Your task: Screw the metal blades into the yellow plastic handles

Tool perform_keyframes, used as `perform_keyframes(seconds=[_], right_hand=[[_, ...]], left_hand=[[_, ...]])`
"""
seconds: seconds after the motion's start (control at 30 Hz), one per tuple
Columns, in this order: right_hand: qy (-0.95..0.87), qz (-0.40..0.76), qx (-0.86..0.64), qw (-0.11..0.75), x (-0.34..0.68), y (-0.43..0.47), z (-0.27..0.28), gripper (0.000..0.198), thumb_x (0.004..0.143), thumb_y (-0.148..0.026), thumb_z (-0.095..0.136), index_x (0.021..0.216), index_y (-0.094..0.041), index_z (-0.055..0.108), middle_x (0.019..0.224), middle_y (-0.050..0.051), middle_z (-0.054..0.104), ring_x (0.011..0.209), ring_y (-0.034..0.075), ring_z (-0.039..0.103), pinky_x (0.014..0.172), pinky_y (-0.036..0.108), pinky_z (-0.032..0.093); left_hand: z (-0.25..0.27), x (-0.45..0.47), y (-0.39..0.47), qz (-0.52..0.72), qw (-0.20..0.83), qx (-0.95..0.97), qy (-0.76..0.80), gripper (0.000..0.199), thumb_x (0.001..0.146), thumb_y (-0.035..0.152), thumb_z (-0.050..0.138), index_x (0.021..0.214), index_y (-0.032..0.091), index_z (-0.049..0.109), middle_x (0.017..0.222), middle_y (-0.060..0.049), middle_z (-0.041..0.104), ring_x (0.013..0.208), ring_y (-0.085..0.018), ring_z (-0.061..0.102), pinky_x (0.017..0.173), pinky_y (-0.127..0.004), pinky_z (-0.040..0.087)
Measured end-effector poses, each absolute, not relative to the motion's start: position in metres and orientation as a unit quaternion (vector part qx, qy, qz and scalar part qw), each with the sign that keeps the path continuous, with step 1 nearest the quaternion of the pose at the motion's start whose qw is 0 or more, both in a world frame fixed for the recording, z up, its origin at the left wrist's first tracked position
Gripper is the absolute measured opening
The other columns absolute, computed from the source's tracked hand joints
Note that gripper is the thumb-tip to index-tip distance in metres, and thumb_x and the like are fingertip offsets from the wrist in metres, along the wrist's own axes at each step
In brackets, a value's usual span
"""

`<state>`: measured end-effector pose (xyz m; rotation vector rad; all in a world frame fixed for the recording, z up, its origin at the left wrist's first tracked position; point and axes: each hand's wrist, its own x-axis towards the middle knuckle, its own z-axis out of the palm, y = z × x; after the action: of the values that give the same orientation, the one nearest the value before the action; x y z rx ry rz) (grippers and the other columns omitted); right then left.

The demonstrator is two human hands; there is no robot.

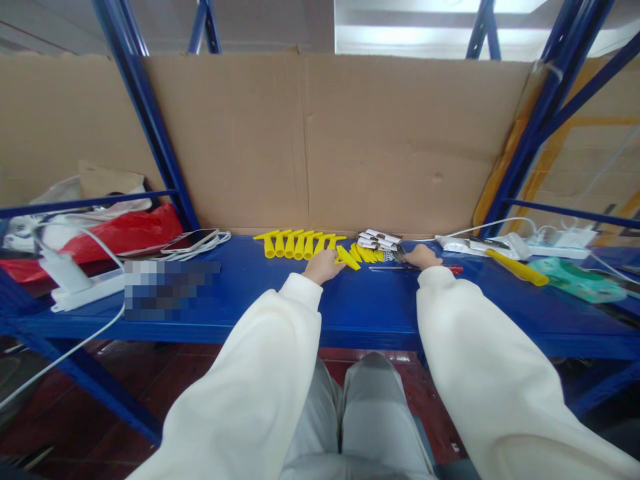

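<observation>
My left hand (323,266) is closed on a yellow plastic piece (349,258) that sticks out to the right of the fingers. Just beyond it stands a row of several yellow T-shaped plastic handles (289,247) on the blue shelf. My right hand (421,256) has its fingers curled at a small greyish part (400,253), too small to make out. Between the hands lie flat yellow pieces (367,253) and a pile of white and dark pieces (379,240). A screwdriver with a red handle (456,269) lies partly beneath my right hand.
A cardboard sheet (390,147) closes off the back of the blue shelf (370,307). Power strips (95,287), cables, a phone (193,241) and a red bag (135,230) lie left. At right are a yellow tool handle (517,267) and a green package (577,279).
</observation>
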<state>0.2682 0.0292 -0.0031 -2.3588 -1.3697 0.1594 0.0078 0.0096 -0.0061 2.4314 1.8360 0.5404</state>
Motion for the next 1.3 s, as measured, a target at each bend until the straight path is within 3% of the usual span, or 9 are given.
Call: perform_keyframes(seconds=[0.23,0.4,0.57,0.67,0.77,0.9,1.0,1.3], right_hand=[[-0.473,0.039,-0.836,0.274,0.268,0.031,-0.002,0.045,0.073,-0.035,0.074,0.112,-0.013,0.07,0.118,0.021,0.068,0.118,0.035,0.061,0.099,0.053,0.045],[-0.435,0.034,-0.837,0.33,0.267,0.026,0.002,0.038,0.08,-0.035,0.066,0.11,-0.012,0.071,0.123,0.02,0.067,0.121,0.036,0.059,0.103,0.051,0.043],[-0.433,-0.022,-0.807,0.4,0.268,0.024,0.008,0.024,0.086,-0.026,0.055,0.099,-0.015,0.072,0.113,0.02,0.068,0.117,0.034,0.06,0.098,0.046,0.046],[-0.493,-0.025,-0.746,0.447,0.264,0.028,0.01,0.022,0.09,-0.03,0.052,0.092,-0.018,0.07,0.104,0.016,0.07,0.107,0.028,0.062,0.095,0.04,0.048],[-0.58,0.043,-0.657,0.481,0.247,0.031,0.008,0.02,0.087,-0.034,0.057,0.08,-0.018,0.066,0.086,0.01,0.069,0.087,0.021,0.062,0.081,0.031,0.05],[-0.677,0.176,-0.548,0.458,0.213,0.027,-0.001,0.028,0.074,-0.04,0.07,0.062,-0.018,0.057,0.063,0.0,0.058,0.064,0.014,0.052,0.062,0.025,0.042],[-0.696,0.223,-0.536,0.422,0.194,0.019,-0.007,0.028,0.07,-0.036,0.073,0.058,-0.018,0.055,0.056,-0.004,0.054,0.056,0.01,0.045,0.056,0.023,0.036],[-0.658,0.277,-0.594,0.371,0.187,0.007,-0.005,0.025,0.081,-0.016,0.064,0.057,-0.018,0.055,0.047,-0.005,0.05,0.047,0.008,0.044,0.046,0.019,0.032]], left_hand=[[-0.005,0.007,0.01,0.162,0.023,0.791,0.59,0.035,0.092,0.037,0.058,0.119,0.016,0.069,0.123,-0.014,0.069,0.117,-0.026,0.064,0.099,-0.033,0.05],[-0.005,0.007,0.009,0.164,0.03,0.79,0.59,0.037,0.092,0.037,0.059,0.12,0.016,0.068,0.124,-0.014,0.069,0.119,-0.026,0.063,0.101,-0.034,0.049],[-0.005,0.007,0.008,0.174,0.021,0.788,0.59,0.034,0.092,0.037,0.059,0.115,0.016,0.07,0.121,-0.014,0.07,0.116,-0.027,0.065,0.099,-0.035,0.05],[-0.005,0.007,0.007,0.18,0.02,0.787,0.59,0.033,0.091,0.038,0.06,0.113,0.016,0.07,0.119,-0.015,0.071,0.114,-0.028,0.066,0.097,-0.036,0.051],[-0.005,0.007,0.007,0.186,0.022,0.785,0.591,0.032,0.09,0.038,0.061,0.112,0.017,0.071,0.118,-0.015,0.071,0.114,-0.028,0.066,0.097,-0.036,0.05],[-0.004,0.008,0.006,0.191,0.023,0.787,0.587,0.032,0.09,0.037,0.06,0.112,0.017,0.071,0.118,-0.014,0.071,0.114,-0.027,0.065,0.098,-0.034,0.05],[-0.003,0.008,0.005,0.197,0.021,0.79,0.581,0.032,0.091,0.038,0.06,0.114,0.018,0.071,0.118,-0.012,0.071,0.113,-0.026,0.066,0.096,-0.033,0.05],[-0.003,0.011,0.007,0.224,0.006,0.801,0.555,0.031,0.091,0.036,0.061,0.114,0.018,0.071,0.115,-0.01,0.072,0.113,-0.026,0.066,0.096,-0.032,0.05]])
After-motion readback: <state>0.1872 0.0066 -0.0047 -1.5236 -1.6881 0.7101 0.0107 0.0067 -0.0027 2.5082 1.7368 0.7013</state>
